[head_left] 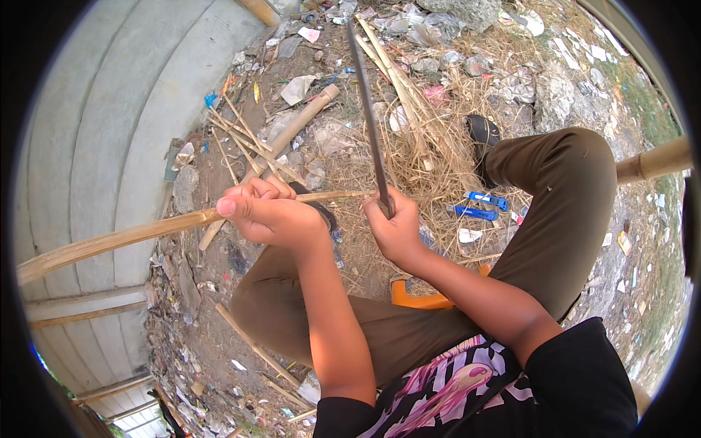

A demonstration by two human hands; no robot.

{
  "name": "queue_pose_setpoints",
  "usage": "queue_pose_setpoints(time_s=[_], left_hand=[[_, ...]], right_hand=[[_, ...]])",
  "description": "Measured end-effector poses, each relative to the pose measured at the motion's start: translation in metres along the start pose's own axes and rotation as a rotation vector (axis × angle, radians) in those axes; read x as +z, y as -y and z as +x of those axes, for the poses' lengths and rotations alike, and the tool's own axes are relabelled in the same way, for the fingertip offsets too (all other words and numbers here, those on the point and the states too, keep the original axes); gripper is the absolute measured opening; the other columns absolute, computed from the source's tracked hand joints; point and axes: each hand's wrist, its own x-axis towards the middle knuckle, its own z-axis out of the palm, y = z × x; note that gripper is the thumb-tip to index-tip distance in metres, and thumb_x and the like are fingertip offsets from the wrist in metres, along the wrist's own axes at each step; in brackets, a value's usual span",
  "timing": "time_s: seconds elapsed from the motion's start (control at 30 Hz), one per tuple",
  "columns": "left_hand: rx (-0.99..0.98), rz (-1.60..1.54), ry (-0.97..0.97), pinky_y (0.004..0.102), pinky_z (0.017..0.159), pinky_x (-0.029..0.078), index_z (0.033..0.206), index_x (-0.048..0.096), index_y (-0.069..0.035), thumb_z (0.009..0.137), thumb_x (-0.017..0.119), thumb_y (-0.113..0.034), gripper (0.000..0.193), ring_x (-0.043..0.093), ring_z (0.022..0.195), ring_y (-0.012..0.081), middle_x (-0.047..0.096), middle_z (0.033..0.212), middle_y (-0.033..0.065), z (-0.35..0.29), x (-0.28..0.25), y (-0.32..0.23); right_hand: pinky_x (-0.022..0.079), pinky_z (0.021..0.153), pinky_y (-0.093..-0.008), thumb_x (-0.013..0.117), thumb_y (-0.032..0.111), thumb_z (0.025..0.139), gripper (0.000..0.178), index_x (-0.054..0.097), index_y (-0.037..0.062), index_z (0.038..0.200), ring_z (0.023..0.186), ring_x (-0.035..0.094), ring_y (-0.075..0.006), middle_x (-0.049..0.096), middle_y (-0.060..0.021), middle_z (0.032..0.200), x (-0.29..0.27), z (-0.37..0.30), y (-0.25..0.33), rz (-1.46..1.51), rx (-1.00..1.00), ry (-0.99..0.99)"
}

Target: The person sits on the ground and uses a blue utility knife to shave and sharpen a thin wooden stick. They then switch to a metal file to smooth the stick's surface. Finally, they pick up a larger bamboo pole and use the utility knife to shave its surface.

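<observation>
A long bamboo strip [124,239] runs from far out beyond the left hand [270,215], which is clenched around it, across to the right hand [394,226] just beside. The right hand grips the handle of a long dark blade [365,109] that rises away from it, its edge meeting the strip's end. Beyond both hands lie dry straw [423,146] and 2 small blue wrappers [478,206].

Your left hand [270,215] grips a long tan bamboo strip [117,242] lying level; your right hand [394,230] holds a dark blade [367,109] upright across it.
</observation>
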Motion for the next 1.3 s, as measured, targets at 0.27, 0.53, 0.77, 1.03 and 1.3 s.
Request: queue_pose_setpoints(time_s=[0.27, 0.53, 0.77, 1.03, 1.3], left_hand=[[-0.027, 0.034, -0.128, 0.0241, 0.041, 0.018, 0.070, 0.020, -0.016, 0.096, 0.031, -0.073, 0.064, 0.021, 0.047, 0.0074, 0.022, 0.058, -0.0042, 0.013, -0.025, 0.006], [-0.015, 0.072, -0.191, 0.0251, 0.040, 0.021, 0.070, 0.022, -0.015, 0.100, 0.033, -0.067, 0.061, 0.022, 0.047, 0.0079, 0.023, 0.056, -0.0043, 0.024, -0.010, 0.014], [0.012, 0.087, -0.126, 0.0245, 0.041, 0.022, 0.071, 0.023, -0.014, 0.103, 0.032, -0.061, 0.058, 0.024, 0.048, 0.0075, 0.024, 0.057, -0.0052, 0.035, -0.020, 0.019], [-0.027, 0.074, -0.128, 0.0242, 0.041, 0.021, 0.071, 0.021, -0.015, 0.103, 0.034, -0.062, 0.057, 0.021, 0.047, 0.0060, 0.022, 0.058, -0.0064, 0.045, -0.010, 0.019], [0.121, 0.094, 0.009, 0.0231, 0.043, 0.020, 0.074, 0.023, -0.014, 0.102, 0.029, -0.066, 0.059, 0.023, 0.052, 0.0065, 0.024, 0.062, -0.0044, 0.038, -0.005, 0.032]], right_hand=[[0.041, 0.052, -0.0372, 0.061, 0.021, 0.087, 0.028, 0.056, -0.0016, 0.072, 0.052, 0.050, -0.0153, 0.054, -0.0084, 0.056, -0.009, 0.001, -0.047, -0.429, 0.226, 0.098], [0.045, 0.054, -0.0410, 0.061, 0.023, 0.086, 0.030, 0.059, -0.0054, 0.076, 0.053, 0.058, -0.0226, 0.059, -0.0157, 0.060, -0.019, -0.029, -0.100, -0.480, 0.225, 0.153], [0.046, 0.054, -0.0441, 0.061, 0.023, 0.086, 0.032, 0.058, -0.0060, 0.075, 0.055, 0.061, -0.0275, 0.061, -0.0193, 0.062, -0.007, -0.002, 0.002, -0.429, 0.093, 0.091], [0.044, 0.055, -0.0439, 0.064, 0.022, 0.085, 0.031, 0.058, -0.0066, 0.077, 0.054, 0.057, -0.0280, 0.058, -0.0192, 0.059, -0.047, -0.032, -0.111, -0.816, 0.311, 0.185], [0.051, 0.065, -0.0477, 0.065, 0.026, 0.084, 0.033, 0.062, -0.0078, 0.086, 0.067, 0.066, -0.0395, 0.064, -0.0259, 0.070, -0.027, -0.034, -0.054, -0.549, 0.199, 0.205]])
